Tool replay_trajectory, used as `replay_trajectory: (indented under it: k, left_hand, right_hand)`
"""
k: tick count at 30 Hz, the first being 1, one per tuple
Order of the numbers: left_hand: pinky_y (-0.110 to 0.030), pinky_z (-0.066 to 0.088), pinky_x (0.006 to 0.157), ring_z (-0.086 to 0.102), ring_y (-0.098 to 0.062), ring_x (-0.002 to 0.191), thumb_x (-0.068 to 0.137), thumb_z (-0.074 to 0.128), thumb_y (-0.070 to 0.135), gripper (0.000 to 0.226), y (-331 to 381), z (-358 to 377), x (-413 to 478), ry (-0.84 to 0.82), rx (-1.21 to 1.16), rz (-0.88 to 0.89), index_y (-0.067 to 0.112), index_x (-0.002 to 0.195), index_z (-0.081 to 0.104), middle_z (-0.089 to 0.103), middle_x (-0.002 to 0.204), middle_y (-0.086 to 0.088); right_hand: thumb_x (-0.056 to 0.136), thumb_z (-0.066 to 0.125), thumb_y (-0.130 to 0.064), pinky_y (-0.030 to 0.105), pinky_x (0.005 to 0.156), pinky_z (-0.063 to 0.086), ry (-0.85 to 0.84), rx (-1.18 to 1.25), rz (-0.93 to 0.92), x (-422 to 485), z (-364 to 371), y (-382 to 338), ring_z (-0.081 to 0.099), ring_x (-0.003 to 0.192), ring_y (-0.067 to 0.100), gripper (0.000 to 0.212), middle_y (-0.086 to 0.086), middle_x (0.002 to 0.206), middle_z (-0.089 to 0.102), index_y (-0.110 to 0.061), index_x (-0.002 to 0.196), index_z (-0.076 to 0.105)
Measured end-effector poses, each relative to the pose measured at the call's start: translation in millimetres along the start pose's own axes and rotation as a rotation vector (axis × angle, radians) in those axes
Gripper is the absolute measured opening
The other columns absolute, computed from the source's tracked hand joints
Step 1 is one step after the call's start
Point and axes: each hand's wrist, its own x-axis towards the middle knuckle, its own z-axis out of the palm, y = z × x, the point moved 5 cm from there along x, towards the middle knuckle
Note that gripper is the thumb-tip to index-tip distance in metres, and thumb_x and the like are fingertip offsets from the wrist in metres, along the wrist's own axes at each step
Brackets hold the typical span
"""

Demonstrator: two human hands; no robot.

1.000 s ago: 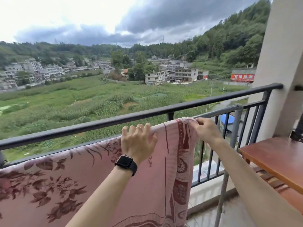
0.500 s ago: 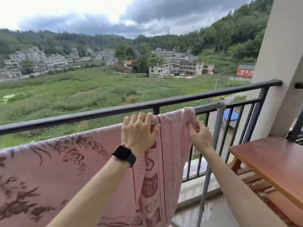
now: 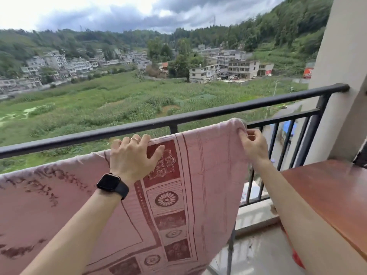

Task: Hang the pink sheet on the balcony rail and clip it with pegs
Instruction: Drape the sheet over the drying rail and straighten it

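1. The pink sheet [image 3: 208,165] is draped over a support just inside the black balcony rail [image 3: 218,112]. The support itself is hidden under the cloth. Only a grey pole [image 3: 230,250] shows below the sheet's right edge.
2. The hands are set apart along the top fold. The left hand [image 3: 133,157], with a watch [image 3: 111,184] on its wrist, is laid on the fold, fingers curled over the top and thumb spread on the front face. The right hand [image 3: 253,143] pinches the sheet's right-hand corner at the top.
3. Step judged in hand: the right end is being squared and spread along the support before pegging.
4. The fold is best pinned in place by the left hand while the corner is drawn outward by the right, so that the cloth slides rather than bunches.
5. The printed border can be used as a guide. It runs at a slant here, so the hang is judged not yet even.
6. Some cloth is best left over the far side, or the weight of the front drop may pull the sheet off.
7. No pegs are seen in this view, nor on the visible part of the wooden worktop [image 3: 327,191] at the right. One hand should be left on the fold while they are fetched.
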Motion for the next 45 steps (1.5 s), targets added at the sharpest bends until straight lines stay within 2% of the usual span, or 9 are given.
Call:
replay_trajectory:
  k: [7, 15, 21, 26, 30, 33, 37, 40, 45]
  left_hand:
    - [-0.042, 0.041, 0.085, 0.061, -0.027, 0.097, 0.093, 0.031, 0.063, 0.054, 78, 3, 36, -0.054, -0.201, 0.188, 0.022, 0.120, 0.055, 0.065, 0.107, -0.004]
    - [-0.043, 0.036, 0.083, 0.060, -0.028, 0.086, 0.097, 0.034, 0.055, 0.048, 59, 20, 14, 0.066, -0.176, 0.109, 0.019, 0.116, 0.058, 0.069, 0.099, -0.004]
    - [-0.042, 0.039, 0.090, 0.065, -0.021, 0.087, 0.095, 0.029, 0.062, 0.048, 76, 0, 23, -0.054, -0.381, 0.093, 0.029, 0.108, 0.061, 0.069, 0.090, 0.006]
    - [-0.032, 0.039, 0.063, 0.057, -0.018, 0.077, 0.091, 0.043, 0.057, 0.035, 75, 1, 38, -0.216, -0.467, 0.070, 0.031, 0.100, 0.065, 0.068, 0.095, 0.006]
    - [-0.041, 0.054, 0.078, 0.062, -0.016, 0.092, 0.090, 0.044, 0.062, 0.037, 47, 1, 21, -0.257, -0.547, 0.075, 0.038, 0.109, 0.064, 0.067, 0.101, 0.010]
    - [-0.040, 0.054, 0.080, 0.062, -0.012, 0.093, 0.089, 0.048, 0.063, 0.036, 34, -6, 3, -0.256, -0.591, 0.099, 0.040, 0.114, 0.064, 0.068, 0.102, 0.010]
    - [-0.026, 0.045, 0.057, 0.054, 0.004, 0.070, 0.090, 0.056, 0.058, 0.033, -1, -25, -26, -0.177, -0.500, 0.181, 0.048, 0.122, 0.057, 0.057, 0.077, 0.019]
    - [-0.023, 0.039, 0.052, 0.052, 0.006, 0.063, 0.090, 0.054, 0.059, 0.036, -35, -34, -52, -0.125, -0.452, 0.194, 0.050, 0.125, 0.056, 0.052, 0.067, 0.020]
    - [-0.020, 0.047, 0.058, 0.054, -0.001, 0.065, 0.092, 0.057, 0.054, 0.037, -71, -38, -85, -0.068, -0.479, 0.175, 0.044, 0.128, 0.057, 0.055, 0.070, 0.014]
  right_hand:
    - [0.093, 0.053, -0.053, 0.028, 0.064, 0.047, -0.192, 0.140, 0.132, -43, 43, 12, 0.063, 0.076, 0.014, 0.037, -0.006, 0.082, 0.068, -0.021, 0.084, 0.069]
    - [0.085, 0.068, -0.023, 0.022, 0.053, 0.048, 0.269, 0.404, -0.056, -25, -21, -46, 0.054, 0.054, 0.003, 0.007, -0.010, 0.075, 0.060, -0.027, 0.082, 0.063]
    - [0.092, 0.068, -0.037, 0.033, 0.085, 0.054, -0.196, 0.123, 0.010, -73, 37, -12, 0.067, 0.098, 0.013, 0.013, -0.006, 0.102, 0.070, -0.027, 0.101, 0.066]
    - [0.086, 0.066, -0.055, 0.027, 0.077, 0.057, -0.312, 0.261, 0.023, -131, 85, -7, 0.071, 0.092, 0.009, 0.028, -0.011, 0.095, 0.075, -0.032, 0.101, 0.068]
    - [0.081, 0.067, -0.059, 0.012, 0.071, 0.049, -0.353, 0.285, -0.083, -165, 103, -16, 0.065, 0.084, -0.004, 0.027, -0.026, 0.093, 0.069, -0.041, 0.100, 0.065]
    - [0.080, 0.070, -0.057, 0.017, 0.062, 0.044, -0.484, 0.305, -0.087, -180, 110, -21, 0.055, 0.066, 0.001, 0.024, -0.013, 0.073, 0.063, -0.035, 0.091, 0.069]
    - [0.073, 0.071, -0.052, 0.029, 0.072, 0.050, -0.528, 0.250, -0.094, -197, 118, -38, 0.060, 0.077, 0.011, 0.026, -0.003, 0.086, 0.063, -0.028, 0.075, 0.063]
    - [0.074, 0.076, -0.041, 0.026, 0.068, 0.048, -0.658, 0.352, 0.010, -217, 132, -50, 0.059, 0.074, 0.011, 0.026, 0.005, 0.086, 0.067, -0.024, 0.084, 0.059]
    - [0.087, 0.070, -0.037, 0.043, 0.098, 0.051, -0.962, 0.563, 0.380, -248, 163, -65, 0.070, 0.104, 0.026, 0.045, 0.011, 0.113, 0.074, -0.009, 0.122, 0.067]
